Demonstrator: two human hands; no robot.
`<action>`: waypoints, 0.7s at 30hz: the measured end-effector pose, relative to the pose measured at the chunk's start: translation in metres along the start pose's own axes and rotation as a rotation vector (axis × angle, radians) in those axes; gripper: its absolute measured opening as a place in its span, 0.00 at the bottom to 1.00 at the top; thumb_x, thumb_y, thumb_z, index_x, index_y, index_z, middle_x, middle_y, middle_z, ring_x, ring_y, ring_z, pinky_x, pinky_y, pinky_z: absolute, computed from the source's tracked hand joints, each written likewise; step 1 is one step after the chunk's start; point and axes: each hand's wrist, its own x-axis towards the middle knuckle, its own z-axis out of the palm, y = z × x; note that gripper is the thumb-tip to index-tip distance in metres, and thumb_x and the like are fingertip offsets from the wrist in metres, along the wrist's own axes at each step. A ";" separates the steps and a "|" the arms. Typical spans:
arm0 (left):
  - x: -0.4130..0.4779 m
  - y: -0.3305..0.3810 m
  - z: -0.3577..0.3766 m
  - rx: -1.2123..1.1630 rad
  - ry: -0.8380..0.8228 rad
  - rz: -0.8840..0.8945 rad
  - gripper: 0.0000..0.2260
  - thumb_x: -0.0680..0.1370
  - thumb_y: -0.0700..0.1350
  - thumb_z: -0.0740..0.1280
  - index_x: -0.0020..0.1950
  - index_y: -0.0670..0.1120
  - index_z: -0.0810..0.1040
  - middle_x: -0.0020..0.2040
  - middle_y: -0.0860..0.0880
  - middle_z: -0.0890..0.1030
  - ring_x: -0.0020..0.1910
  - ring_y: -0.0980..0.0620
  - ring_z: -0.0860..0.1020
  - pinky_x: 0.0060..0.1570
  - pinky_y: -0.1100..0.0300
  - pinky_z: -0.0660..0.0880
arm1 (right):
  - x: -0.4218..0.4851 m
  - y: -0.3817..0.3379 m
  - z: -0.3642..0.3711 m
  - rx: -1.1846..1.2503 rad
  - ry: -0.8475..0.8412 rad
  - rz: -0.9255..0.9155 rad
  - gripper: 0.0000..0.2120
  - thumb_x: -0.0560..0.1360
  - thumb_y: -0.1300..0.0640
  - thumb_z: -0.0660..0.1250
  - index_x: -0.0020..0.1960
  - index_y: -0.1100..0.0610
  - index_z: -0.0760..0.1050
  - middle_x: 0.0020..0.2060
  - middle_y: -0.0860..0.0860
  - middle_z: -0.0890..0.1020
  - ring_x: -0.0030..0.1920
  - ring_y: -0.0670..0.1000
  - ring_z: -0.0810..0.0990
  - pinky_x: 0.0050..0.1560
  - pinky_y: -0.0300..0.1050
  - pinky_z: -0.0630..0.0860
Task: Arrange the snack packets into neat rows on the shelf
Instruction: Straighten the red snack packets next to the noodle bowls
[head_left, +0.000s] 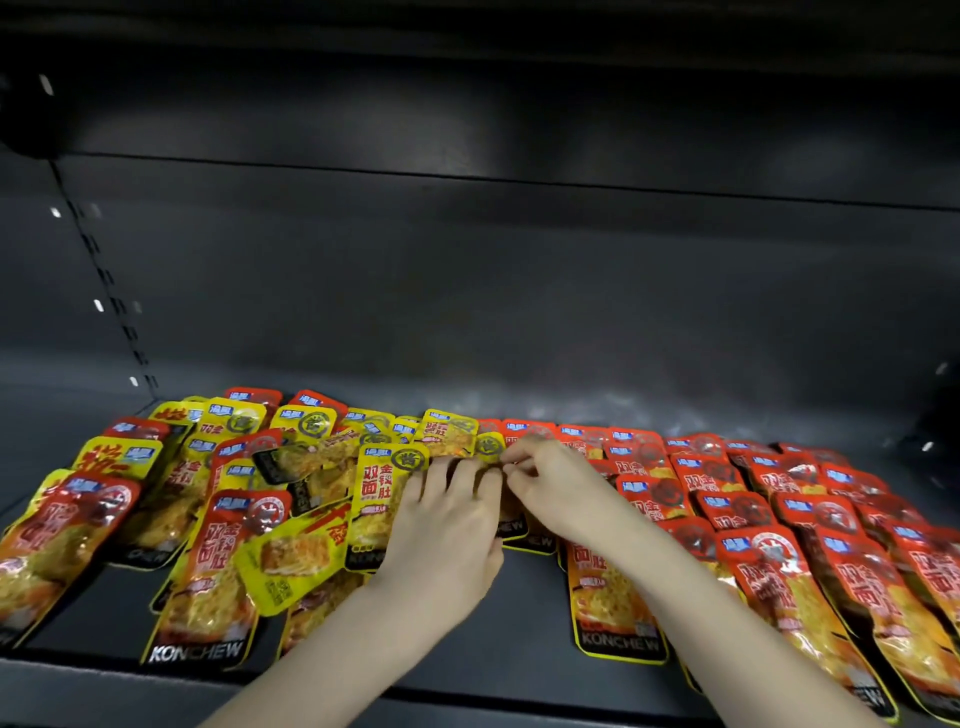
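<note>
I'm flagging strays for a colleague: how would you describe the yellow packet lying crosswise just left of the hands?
On the dark shelf, find the jumbled pile left of the person's left hand. The yellow packet lies on top, right beside that hand. Unlike its lengthwise neighbours, it is turned sideways, big red characters running diagonally.

"KONCHEW", white capitals, on black bottom band (195, 652) of red packet (208, 582) at 7 o'clock. Same "KONCHEW" at foot of orange packet (608, 597) at 5 o'clock. "双面金钱肚" in red on yellow packet (382, 499) near centre; "酱" inside round seal (410, 459) at its top. Same five characters in yellow on red packet. Cut-off "CHEW" on left packet (150, 519) at 8 o'clock. Seal on half-hidden yellow packet (488, 446) blurred. Blue corner labels (735, 544) unreadable.
</note>
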 end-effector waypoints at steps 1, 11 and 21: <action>-0.001 -0.002 -0.001 -0.018 -0.008 0.003 0.28 0.53 0.52 0.78 0.51 0.47 0.80 0.49 0.49 0.80 0.49 0.44 0.80 0.44 0.51 0.78 | 0.000 0.000 0.001 -0.003 -0.007 0.000 0.12 0.77 0.58 0.59 0.58 0.57 0.77 0.55 0.54 0.81 0.58 0.54 0.77 0.57 0.43 0.72; -0.003 -0.031 -0.024 -0.418 0.047 -0.117 0.18 0.75 0.41 0.62 0.65 0.52 0.72 0.63 0.55 0.74 0.64 0.53 0.67 0.61 0.62 0.63 | -0.003 -0.001 0.000 -0.040 0.008 -0.016 0.13 0.79 0.57 0.59 0.61 0.57 0.75 0.56 0.55 0.80 0.58 0.55 0.77 0.51 0.42 0.70; -0.003 -0.046 -0.041 -0.621 0.039 -0.206 0.15 0.78 0.39 0.62 0.62 0.52 0.75 0.56 0.55 0.78 0.33 0.53 0.73 0.35 0.65 0.69 | -0.007 -0.010 0.001 -0.058 -0.001 -0.050 0.13 0.79 0.57 0.58 0.60 0.56 0.76 0.57 0.53 0.80 0.58 0.53 0.76 0.50 0.39 0.69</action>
